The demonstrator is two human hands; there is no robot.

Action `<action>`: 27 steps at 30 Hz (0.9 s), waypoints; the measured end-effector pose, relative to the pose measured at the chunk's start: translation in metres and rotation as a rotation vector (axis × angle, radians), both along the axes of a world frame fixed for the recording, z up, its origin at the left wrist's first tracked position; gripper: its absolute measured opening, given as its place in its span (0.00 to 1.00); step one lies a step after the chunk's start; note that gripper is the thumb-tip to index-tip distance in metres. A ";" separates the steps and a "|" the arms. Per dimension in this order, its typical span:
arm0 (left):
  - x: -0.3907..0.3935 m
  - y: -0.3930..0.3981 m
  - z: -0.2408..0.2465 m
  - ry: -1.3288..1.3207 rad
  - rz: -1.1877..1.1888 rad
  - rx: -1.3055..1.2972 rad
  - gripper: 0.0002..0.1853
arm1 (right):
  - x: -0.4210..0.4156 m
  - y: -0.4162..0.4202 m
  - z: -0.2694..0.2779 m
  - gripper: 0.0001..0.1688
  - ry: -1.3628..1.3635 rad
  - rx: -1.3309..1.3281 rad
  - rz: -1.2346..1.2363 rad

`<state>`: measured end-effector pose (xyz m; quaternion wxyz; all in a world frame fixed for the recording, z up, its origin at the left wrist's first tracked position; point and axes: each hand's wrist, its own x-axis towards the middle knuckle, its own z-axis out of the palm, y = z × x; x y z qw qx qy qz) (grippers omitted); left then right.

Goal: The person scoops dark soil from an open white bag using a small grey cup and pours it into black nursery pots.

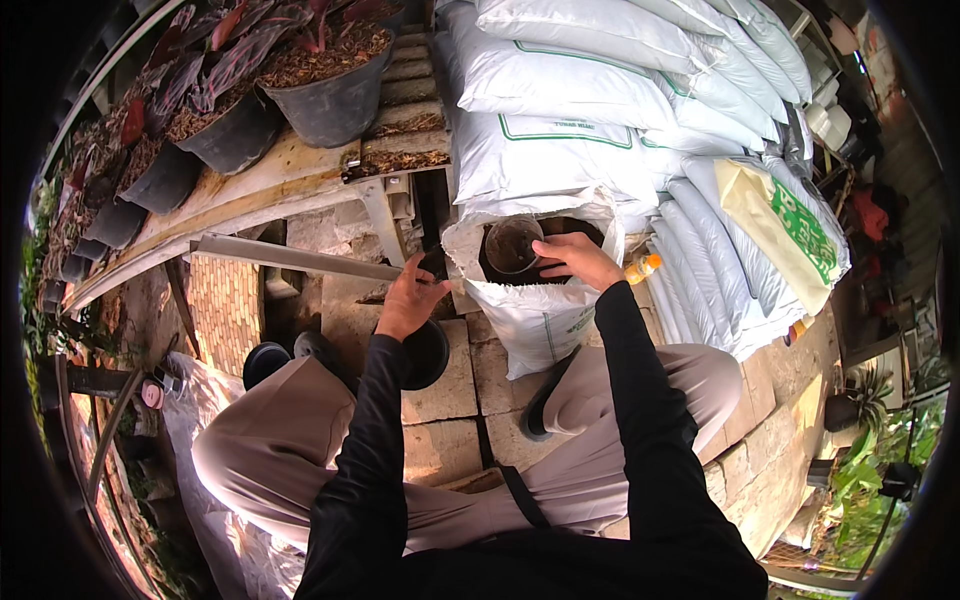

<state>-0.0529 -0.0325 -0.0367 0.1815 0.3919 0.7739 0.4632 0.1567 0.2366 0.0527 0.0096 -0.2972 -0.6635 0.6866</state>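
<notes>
My right hand [577, 259] grips the rim of a small plastic pot [513, 246]. This pot is tilted inside the mouth of an open white woven sack [536, 319], which holds dark soil [570, 225]. To the left, my left hand [411, 298] is raised above a round black pot [427, 356] on the paving. Its fingers are bent close together near the end of a metal bar [300, 259]. Whether something thin and dark is between those fingers is too unclear to tell.
Full white sacks [562, 82] are stacked behind the open sack. Folded sacks [705, 247] and an orange-capped bottle [643, 268] lie to the right. Black pots of dark-leaved plants [330, 97] line a wooden bench [247, 180] at the left. Concrete slabs [442, 450] pave the floor.
</notes>
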 end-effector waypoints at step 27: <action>-0.059 -0.112 0.057 -0.619 -0.070 0.164 0.35 | -0.114 -0.155 -0.004 0.14 0.442 0.394 0.261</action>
